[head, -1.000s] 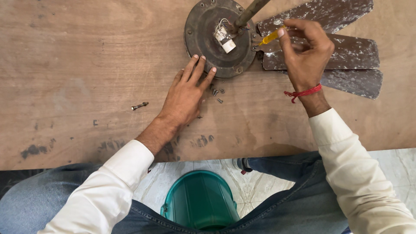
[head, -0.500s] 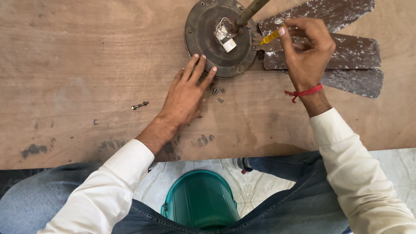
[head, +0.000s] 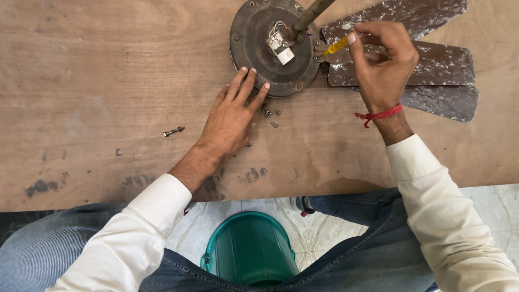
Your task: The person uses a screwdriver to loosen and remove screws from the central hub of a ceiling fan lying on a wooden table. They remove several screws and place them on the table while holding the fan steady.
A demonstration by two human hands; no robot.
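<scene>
While the right hand point(head: 381, 59) pinches a yellow screwdriver point(head: 336, 45) at the motor point(head: 254, 46) rim, the left hand point(head: 231, 116) lies open, fingertips steadying it. A slipped tip could skid toward those fingers or scatter the loose screws point(head: 271, 116) nearby.

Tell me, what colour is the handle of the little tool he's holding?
Yellow. The screwdriver in the right hand shows a yellow handle, seen in the head view.

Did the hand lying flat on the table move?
No. The left hand stays flat, fingertips at the round fan motor's rim, same distance from the lone bolt.
</scene>
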